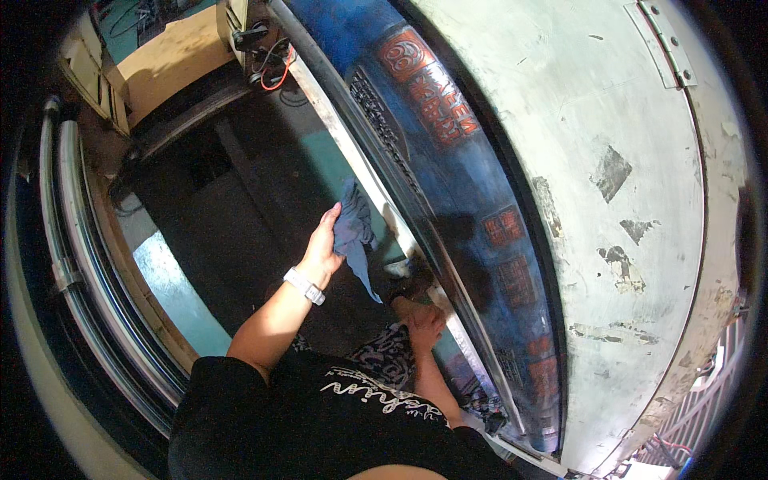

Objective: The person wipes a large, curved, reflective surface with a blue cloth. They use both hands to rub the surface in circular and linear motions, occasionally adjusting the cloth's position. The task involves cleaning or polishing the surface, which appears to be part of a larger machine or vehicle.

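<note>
A crumpled blue-grey cloth (pixel 354 232) is gripped in my left hand (pixel 324 240), its loose end hanging down beside the white rail. The thumb lies along the top of the cloth, and a white watch band (pixel 304 286) circles that wrist. Lower and to the right, my right hand (pixel 424 322) rests close to the white rail (pixel 364 156); its fingers are partly in shadow, so whether it holds anything does not show. Just right of the rail curves a large blue cylinder (pixel 472 184) with raised reddish blocks of characters and dark smears. A dark bar (pixel 400 180) runs along it.
A pale, scuffed hinged panel (pixel 600 200) bulges on the right. Shiny metal rollers or pipes (pixel 84 240) stand along the left. A cable with an orange wire (pixel 278 78) hangs near the top. Below my arms lies a dark floor surface (pixel 240 200) with teal parts.
</note>
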### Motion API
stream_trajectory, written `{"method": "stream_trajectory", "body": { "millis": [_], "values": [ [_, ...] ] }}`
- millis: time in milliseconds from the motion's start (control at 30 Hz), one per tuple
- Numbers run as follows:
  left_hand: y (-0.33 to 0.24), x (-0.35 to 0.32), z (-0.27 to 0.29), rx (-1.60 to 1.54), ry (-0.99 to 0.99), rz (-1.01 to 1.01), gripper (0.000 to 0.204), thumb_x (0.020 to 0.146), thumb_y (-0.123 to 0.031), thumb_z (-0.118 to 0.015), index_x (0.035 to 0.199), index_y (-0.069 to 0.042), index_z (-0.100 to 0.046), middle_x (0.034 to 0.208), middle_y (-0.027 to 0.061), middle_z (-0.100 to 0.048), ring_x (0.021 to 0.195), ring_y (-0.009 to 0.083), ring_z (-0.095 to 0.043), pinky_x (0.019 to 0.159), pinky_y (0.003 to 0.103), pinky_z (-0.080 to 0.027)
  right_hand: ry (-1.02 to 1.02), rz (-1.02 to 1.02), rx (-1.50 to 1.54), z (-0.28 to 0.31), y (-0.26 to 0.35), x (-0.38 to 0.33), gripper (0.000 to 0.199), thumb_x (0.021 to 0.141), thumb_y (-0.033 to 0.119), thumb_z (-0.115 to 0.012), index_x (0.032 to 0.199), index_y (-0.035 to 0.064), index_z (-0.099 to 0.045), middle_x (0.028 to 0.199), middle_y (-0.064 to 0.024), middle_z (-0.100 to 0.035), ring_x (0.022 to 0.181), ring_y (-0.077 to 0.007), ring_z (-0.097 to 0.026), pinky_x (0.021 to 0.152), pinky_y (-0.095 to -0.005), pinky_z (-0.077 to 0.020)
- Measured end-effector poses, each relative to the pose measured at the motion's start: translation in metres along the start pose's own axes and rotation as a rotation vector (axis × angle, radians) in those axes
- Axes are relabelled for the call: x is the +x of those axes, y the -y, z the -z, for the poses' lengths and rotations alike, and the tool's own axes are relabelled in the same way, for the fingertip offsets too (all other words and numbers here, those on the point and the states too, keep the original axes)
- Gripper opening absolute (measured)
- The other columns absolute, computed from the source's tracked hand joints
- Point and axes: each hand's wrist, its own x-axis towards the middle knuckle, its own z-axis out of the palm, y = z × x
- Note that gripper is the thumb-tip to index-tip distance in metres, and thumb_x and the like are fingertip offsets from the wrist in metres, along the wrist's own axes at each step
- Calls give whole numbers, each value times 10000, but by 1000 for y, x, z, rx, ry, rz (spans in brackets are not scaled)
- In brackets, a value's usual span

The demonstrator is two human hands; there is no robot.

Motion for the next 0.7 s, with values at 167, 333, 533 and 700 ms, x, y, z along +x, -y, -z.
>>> {"method": "stream_trajectory", "body": {
  "millis": [167,333,533,700],
  "values": [
    [-1,5,5,20,22,-12,336,907,-327,-528,1120,-70,-564,1095,86,-619,956,233,-602,859,377,-478,4,-49,14,-3,-2,2,687,758,475,-637,1318,167,-386,1399,-137,-287,1293,-382,-233,919,-577,-372],
    [-1,4,1,16,4,7,276,902,-299,-556,1085,-94,-533,1057,73,-609,935,229,-595,841,402,-482,26,-38,21,-3,-8,1,671,782,459,-588,1351,187,-359,1428,-166,-229,1297,-402,-221,941,-587,-344],
    [2,-7,-11,13,-7,-5,306,895,-317,-547,1100,-90,-547,1051,83,-621,930,235,-601,834,398,-486,30,-100,49,-4,-7,2,694,743,427,-636,1320,136,-385,1396,-137,-282,1286,-376,-246,958,-555,-348],
    [-4,-13,-12,-6,48,1,324,889,-324,-546,1118,-95,-542,1058,85,-617,923,239,-597,826,400,-490,-156,124,304,-16,-31,5,720,718,377,-680,1304,79,-384,1351,-148,-353,1219,-400,-330,969,-539,-332]
  ]
}}
